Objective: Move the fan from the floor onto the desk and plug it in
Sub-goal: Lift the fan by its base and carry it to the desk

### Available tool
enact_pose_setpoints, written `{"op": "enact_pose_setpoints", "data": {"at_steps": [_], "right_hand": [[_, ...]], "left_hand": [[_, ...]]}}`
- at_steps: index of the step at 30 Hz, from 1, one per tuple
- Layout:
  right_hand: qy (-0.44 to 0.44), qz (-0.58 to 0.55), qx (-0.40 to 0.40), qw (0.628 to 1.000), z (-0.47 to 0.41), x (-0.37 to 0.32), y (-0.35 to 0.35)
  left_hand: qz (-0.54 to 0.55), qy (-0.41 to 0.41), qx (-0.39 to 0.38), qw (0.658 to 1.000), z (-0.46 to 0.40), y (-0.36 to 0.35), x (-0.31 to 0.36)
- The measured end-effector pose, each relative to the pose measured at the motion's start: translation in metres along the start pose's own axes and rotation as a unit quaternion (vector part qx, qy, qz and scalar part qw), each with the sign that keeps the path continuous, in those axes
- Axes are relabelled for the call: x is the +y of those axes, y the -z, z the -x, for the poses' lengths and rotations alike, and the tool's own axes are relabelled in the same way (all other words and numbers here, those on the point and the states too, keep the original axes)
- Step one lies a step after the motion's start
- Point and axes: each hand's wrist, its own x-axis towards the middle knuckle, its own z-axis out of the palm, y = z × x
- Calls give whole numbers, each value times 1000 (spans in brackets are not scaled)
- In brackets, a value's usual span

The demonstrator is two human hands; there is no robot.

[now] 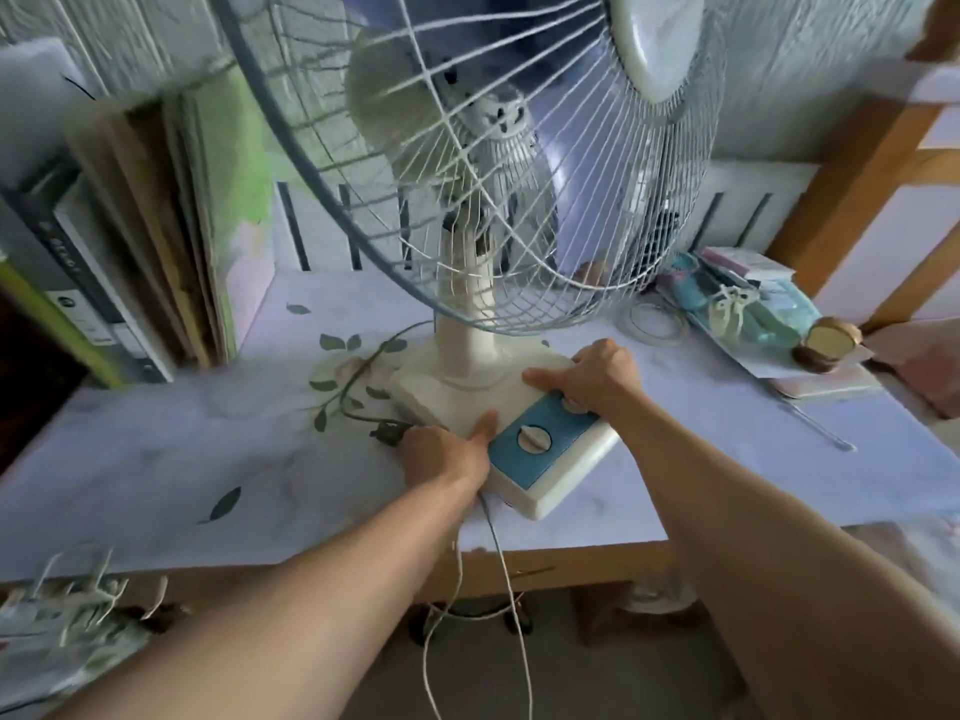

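though near fan [452, 394], books [156, 241] (left) apart

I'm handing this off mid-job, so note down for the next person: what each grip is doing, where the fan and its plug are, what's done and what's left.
Left grip: holds the left edge of the fan base, thumb on top.
Right grip: holds the base's right edge, covering one knob.
Fan: upright on the desk, near its front edge.
Plug: lying loose on the desk beside the left grip, not plugged in.
Done: fan is up on the desk.
Left: plug it in; no socket is in view.
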Motion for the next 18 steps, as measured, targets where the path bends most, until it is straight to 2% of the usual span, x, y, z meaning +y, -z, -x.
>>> {"op": "enact_pose_setpoints", "data": {"at_steps": [5, 9, 14, 18], "right_hand": [[3, -21, -2, 1000, -8, 8, -4], [7, -81, -5, 997, -11, 14, -8], [27, -76, 4, 997, -11, 15, -10], [42, -25, 29, 998, -2, 15, -13]], "left_hand": [[3, -4, -5, 1000, -2, -10, -2], [28, -3, -4, 1000, -4, -11, -4], [34, -15, -10, 999, -4, -8, -2], [53, -18, -69, 996, -1, -1, -2]]}}
